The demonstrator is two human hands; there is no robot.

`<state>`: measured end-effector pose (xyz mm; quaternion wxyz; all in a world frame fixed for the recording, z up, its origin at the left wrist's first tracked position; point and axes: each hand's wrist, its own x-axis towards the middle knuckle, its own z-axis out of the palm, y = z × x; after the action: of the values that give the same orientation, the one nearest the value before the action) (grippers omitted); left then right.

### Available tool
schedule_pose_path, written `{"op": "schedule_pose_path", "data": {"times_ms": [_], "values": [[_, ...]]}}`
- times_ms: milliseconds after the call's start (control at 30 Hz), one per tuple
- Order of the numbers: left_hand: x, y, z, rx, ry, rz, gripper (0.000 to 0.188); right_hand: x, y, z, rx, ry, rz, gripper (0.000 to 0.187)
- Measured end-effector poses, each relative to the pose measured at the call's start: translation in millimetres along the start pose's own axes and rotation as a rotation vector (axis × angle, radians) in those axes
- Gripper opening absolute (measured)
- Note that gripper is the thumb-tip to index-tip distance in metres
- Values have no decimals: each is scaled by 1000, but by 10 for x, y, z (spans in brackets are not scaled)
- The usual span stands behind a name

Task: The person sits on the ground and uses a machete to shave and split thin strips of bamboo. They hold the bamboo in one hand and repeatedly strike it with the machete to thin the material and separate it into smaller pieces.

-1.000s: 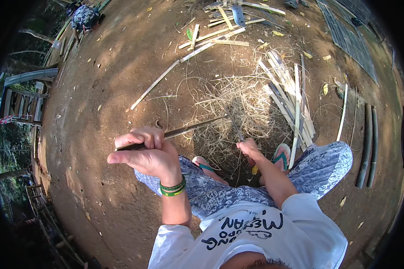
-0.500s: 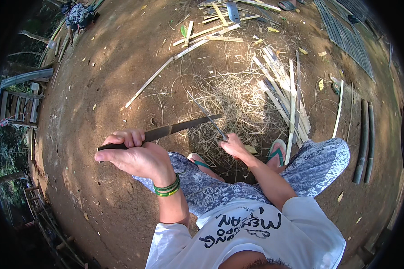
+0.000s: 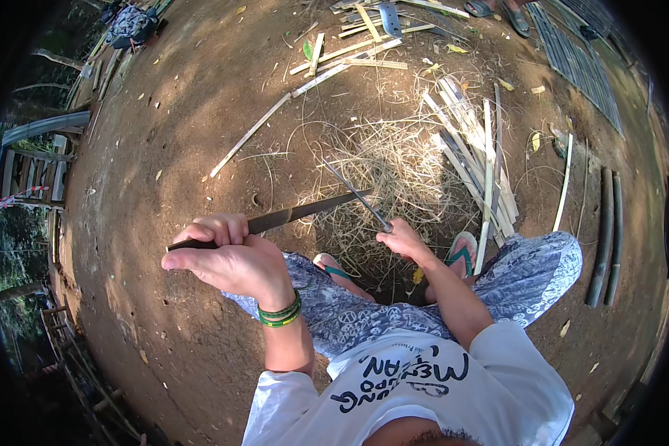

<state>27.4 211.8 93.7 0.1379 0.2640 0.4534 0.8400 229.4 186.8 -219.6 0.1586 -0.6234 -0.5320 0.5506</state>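
Observation:
My left hand point(image 3: 234, 259), with green bands at the wrist, is closed around the near end of a dark bamboo strip point(image 3: 305, 210). The strip slants up to the right, over the heap of shavings. My right hand point(image 3: 403, 239) grips the short handle of a knife point(image 3: 347, 182) with a long, narrow blade. Its blade crosses the strip close to the strip's far end and points up to the left; whether the edge bites into the strip cannot be made out.
Thin curled shavings point(image 3: 394, 160) lie in front of my feet. Pale split strips point(image 3: 468, 126) are stacked beside them, with more pieces point(image 3: 349, 56) farther off. Two dark bamboo poles point(image 3: 606, 238) lie at right. A person's sandalled feet point(image 3: 516, 18) stand at the far right.
My right hand has moved a little to the right, drawing the knife along with it. My left hand and the strip are almost still. The other person's feet show more at the top.

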Motion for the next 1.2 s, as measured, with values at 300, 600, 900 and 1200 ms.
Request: {"op": "schedule_pose_path", "data": {"times_ms": [300, 600, 900, 1200], "values": [[168, -1, -165, -42, 1, -45, 57, 16, 426, -77, 467, -84, 350, 17], [956, 551, -700, -218, 54, 66, 54, -274, -546, -562, 1076, -99, 193, 47], [1003, 818, -868, -385, 10, 12, 54, -405, -490, -971, 1384, -209, 145, 42], [858, 894, -1152, -630, -285, -38, 63, -242, -932, -1180, 1250, 413, 34, 42]]}}
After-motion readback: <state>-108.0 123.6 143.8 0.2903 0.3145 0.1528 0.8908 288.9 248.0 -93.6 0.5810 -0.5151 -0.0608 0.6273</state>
